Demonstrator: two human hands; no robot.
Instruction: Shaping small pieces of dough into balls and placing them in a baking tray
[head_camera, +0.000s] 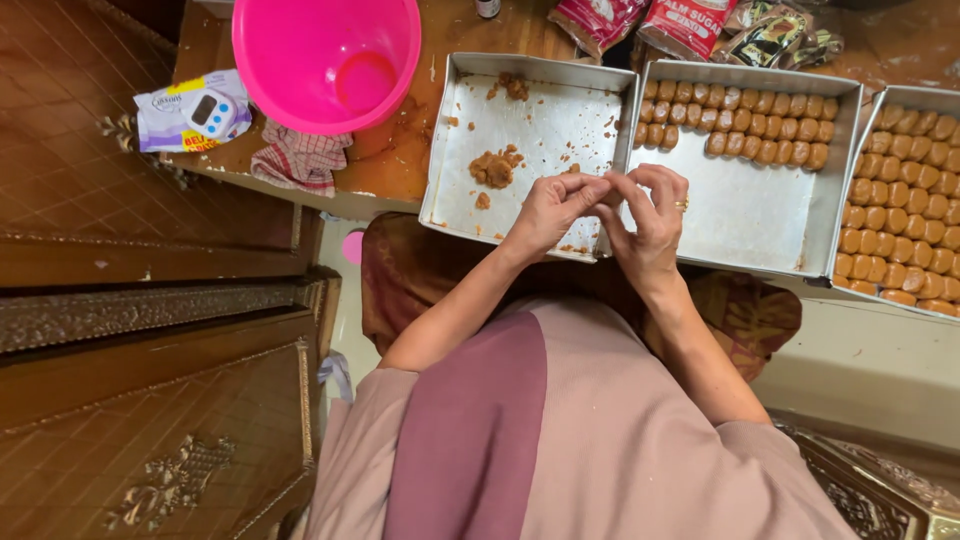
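Note:
My left hand and my right hand meet fingertip to fingertip above the gap between two metal trays; what they pinch is hidden by the fingers. A ring sits on my right hand. The left tray holds a small lump of brown dough and crumbs. The middle tray carries two rows of small brown shaped pieces along its far side. A third tray at the right is packed with several rows of the same pieces.
A pink plastic bowl stands at the back left beside a checked cloth and a white digital timer on a packet. Foil packets lie behind the trays. A carved wooden cabinet fills the left.

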